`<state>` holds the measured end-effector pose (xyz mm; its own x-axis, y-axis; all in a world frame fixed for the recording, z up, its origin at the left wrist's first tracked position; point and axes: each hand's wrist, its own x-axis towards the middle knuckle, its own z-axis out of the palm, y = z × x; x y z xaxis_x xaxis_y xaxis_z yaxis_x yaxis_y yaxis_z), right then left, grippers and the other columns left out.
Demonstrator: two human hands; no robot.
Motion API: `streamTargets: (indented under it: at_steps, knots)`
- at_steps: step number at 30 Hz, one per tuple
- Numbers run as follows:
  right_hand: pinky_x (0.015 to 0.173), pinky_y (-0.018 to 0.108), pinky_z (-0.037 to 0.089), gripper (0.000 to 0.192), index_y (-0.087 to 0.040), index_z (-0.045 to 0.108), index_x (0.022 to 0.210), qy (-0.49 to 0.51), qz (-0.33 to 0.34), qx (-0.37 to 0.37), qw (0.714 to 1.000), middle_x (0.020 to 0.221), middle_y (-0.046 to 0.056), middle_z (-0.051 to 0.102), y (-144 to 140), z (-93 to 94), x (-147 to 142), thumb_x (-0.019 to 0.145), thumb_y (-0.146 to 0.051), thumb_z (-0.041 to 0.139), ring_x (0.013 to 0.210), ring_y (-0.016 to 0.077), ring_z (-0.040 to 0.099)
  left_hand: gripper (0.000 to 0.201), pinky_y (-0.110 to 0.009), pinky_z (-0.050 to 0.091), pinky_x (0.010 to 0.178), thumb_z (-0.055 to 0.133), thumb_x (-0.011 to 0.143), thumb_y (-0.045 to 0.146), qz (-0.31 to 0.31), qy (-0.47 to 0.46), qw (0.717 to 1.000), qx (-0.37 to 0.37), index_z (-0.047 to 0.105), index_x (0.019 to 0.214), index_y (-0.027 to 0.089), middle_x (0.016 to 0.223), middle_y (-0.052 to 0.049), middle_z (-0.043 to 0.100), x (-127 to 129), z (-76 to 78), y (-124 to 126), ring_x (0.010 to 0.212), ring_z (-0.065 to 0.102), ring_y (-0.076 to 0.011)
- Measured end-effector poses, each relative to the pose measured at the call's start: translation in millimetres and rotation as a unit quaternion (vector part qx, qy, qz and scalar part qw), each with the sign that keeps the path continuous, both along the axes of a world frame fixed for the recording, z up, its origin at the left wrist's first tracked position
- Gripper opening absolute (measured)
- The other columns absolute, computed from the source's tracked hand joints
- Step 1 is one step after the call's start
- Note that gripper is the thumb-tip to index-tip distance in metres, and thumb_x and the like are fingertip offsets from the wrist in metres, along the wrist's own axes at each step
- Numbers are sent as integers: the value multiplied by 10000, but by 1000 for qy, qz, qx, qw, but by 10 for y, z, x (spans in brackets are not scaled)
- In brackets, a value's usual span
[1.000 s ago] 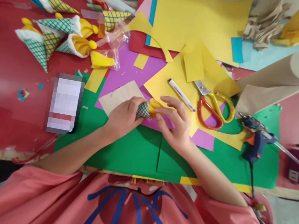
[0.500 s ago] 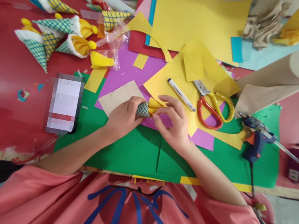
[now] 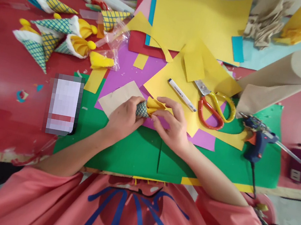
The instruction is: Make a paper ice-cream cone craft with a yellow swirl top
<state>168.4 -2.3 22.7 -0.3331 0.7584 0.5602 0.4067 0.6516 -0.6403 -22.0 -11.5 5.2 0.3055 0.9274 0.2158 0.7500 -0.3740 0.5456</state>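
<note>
Since the frame a second back, both hands have drawn slightly closer together and toward the person's left, and the yellow insert now sits more tucked under the right fingertips; all else on the table holds position.

Layout, largest first: red table; green paper sheet directly in front of the person; large yellow sheet at the far edge; brown paper roll lying at far right; purple sheet under the work area. Smaller items: cluster of finished paper cones at far left, red-and-yellow scissors, blue glue gun to the right, white marker on yellow offcuts.

Work piece: small checked cone with a folded yellow paper insert, held just above the join of the purple and green sheets. Left hand is curled around the cone's body, thumb and fingers pinching it. Right hand pinches the yellow insert at the cone's mouth, index finger arched over it.

Judgement: step in hand looks like seating and shaping the yellow filling in the cone, matching the finished pieces at far left. Next move probably calls for a steady left grip while the right fingertips press the folds deeper without crushing the cone's rim.
</note>
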Motion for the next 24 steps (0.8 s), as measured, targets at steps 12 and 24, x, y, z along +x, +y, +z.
streamTargets:
  at_steps: [12, 24]
  knots:
    - [935, 430, 533, 111, -208, 593, 997, -55, 18, 52, 997, 1237, 119, 595, 26, -25, 14, 918, -188, 518, 1150, 232, 580, 529, -405, 536, 893, 579, 721, 93, 18, 28, 999, -6, 392, 1205, 195, 1130, -104, 600, 38, 44, 4, 1082, 625, -269]
    - [955, 413, 542, 138, -197, 589, 1006, -155, 64, 113, 979, 1323, 115, 576, 114, 58, 90, 969, -211, 457, 1254, 233, 541, 504, -422, 544, 865, 576, 742, 79, 10, 60, 998, 15, 394, 1202, 176, 1097, -115, 606, 61, 16, -9, 1037, 633, -283]
